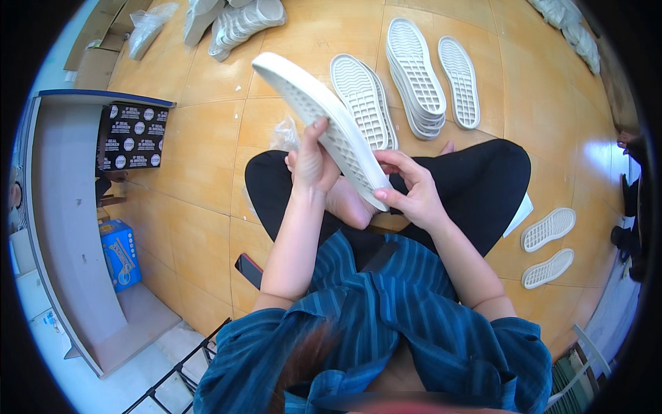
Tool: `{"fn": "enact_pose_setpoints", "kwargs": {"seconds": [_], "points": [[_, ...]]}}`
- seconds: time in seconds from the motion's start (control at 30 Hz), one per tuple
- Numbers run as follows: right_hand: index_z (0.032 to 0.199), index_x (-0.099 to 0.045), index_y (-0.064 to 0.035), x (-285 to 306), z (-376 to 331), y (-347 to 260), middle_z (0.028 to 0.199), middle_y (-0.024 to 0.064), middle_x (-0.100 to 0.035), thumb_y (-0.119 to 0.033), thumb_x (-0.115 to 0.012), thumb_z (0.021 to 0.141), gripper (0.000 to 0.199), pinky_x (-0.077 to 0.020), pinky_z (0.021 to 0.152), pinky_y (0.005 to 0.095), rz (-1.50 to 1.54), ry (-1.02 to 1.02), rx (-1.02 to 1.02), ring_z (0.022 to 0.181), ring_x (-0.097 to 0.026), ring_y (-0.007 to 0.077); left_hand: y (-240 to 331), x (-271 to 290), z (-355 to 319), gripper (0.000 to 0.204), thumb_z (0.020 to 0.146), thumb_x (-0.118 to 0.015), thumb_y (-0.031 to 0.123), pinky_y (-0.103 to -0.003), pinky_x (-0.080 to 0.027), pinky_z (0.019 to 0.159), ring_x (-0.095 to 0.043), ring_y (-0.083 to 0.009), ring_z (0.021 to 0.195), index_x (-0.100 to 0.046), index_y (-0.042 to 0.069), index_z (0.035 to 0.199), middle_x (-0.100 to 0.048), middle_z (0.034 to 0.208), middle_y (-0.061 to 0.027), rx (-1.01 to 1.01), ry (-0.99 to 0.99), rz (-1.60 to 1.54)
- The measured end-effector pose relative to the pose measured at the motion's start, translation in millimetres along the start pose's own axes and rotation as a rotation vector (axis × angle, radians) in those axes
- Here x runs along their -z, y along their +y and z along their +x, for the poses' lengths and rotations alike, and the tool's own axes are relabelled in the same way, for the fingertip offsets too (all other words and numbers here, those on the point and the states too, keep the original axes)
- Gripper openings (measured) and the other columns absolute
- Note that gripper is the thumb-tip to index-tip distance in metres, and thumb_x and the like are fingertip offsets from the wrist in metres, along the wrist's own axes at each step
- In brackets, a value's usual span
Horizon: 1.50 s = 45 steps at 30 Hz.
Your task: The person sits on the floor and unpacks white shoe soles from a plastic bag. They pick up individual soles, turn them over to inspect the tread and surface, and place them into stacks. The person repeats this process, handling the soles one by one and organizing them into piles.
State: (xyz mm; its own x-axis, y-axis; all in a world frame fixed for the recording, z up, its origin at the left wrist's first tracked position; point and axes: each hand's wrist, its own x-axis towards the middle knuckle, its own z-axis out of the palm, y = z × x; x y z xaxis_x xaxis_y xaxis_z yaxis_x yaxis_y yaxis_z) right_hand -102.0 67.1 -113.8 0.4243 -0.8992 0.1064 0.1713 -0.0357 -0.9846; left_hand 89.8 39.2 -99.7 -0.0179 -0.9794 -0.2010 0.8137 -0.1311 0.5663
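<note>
A white shoe sole (324, 114) is held up at a slant above my crossed legs, its grid-patterned face turned partly toward the lower left. My left hand (314, 160) grips its long edge near the middle, the thumb lying against the gridded side. At the lower end my right hand (412, 188) pinches the sole between thumb and fingers. Just beyond it on the floor lies a short pile of white soles (358, 96). To the right of that stand a taller stack of soles (416, 69) and a single sole (458, 83), all gridded side up.
Two loose soles (548, 230) lie on the tan tiled floor at right. More soles (247, 26) and a plastic-wrapped one (148, 29) lie at far left. A phone (248, 270) rests beside my left knee. Left stand a shelf unit (76, 207), a black box (134, 136) and a blue package (120, 255).
</note>
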Motion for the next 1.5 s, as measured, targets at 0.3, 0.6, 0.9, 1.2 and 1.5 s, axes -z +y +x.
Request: {"fn": "enact_pose_setpoints", "kwargs": {"seconds": [0.3,0.6,0.9,1.2,1.5], "points": [[0.128,-0.054,0.0036,-3,2,35,0.11,0.0068,-0.064,-0.014,-0.063,0.096,0.038,-0.0454,0.092,0.0273,0.132,0.165,-0.067,0.103,-0.059,0.0125,-1,-6,-7,0.049,0.083,-0.073,0.005,-0.033,-0.044,0.1,-0.057,-0.0169,0.113,-0.054,0.002,0.128,-0.063,0.118,-0.0085,-0.049,0.026,0.393],[0.125,-0.054,0.0021,0,2,34,0.099,0.0055,-0.064,-0.032,-0.041,0.107,0.041,-0.0459,0.083,0.0233,0.2,0.269,-0.228,0.09,-0.058,0.0085,-20,-28,-13,0.064,0.083,-0.075,0.013,-0.038,-0.037,0.108,-0.043,-0.0225,0.133,-0.042,0.004,0.137,-0.043,0.143,-0.0124,-0.195,-0.272,0.771],[0.107,-0.056,-0.0033,9,-5,35,0.076,0.0039,-0.056,-0.04,-0.038,0.106,0.041,-0.0462,0.051,0.021,0.735,0.069,-0.496,0.058,-0.055,0.0085,-34,-21,-6,0.097,0.08,-0.082,0.022,-0.039,-0.045,0.102,-0.052,-0.0262,0.122,-0.02,0.004,0.151,-0.043,0.14,-0.0219,0.119,-0.07,0.678],[0.133,-0.051,0.0031,23,11,42,0.109,0.0155,-0.066,-0.063,-0.015,0.101,0.082,-0.0526,0.084,0.0309,0.795,-0.038,-0.618,0.096,-0.065,0.0223,-28,-13,-5,0.093,0.086,-0.075,0.037,-0.04,-0.049,0.099,-0.053,-0.0272,0.121,-0.018,0.004,0.152,-0.044,0.134,-0.0231,0.101,0.168,0.395],[0.132,-0.049,-0.0021,30,15,73,0.121,0.012,-0.058,-0.046,-0.031,0.106,0.054,-0.047,0.093,0.0366,0.773,0.174,-0.589,0.11,-0.058,0.0216,-9,19,19,0.101,0.084,-0.069,0.057,-0.05,-0.045,0.108,-0.043,-0.0405,0.129,-0.013,-0.002,0.145,-0.034,0.135,-0.0263,0.272,0.485,-0.385]]}}
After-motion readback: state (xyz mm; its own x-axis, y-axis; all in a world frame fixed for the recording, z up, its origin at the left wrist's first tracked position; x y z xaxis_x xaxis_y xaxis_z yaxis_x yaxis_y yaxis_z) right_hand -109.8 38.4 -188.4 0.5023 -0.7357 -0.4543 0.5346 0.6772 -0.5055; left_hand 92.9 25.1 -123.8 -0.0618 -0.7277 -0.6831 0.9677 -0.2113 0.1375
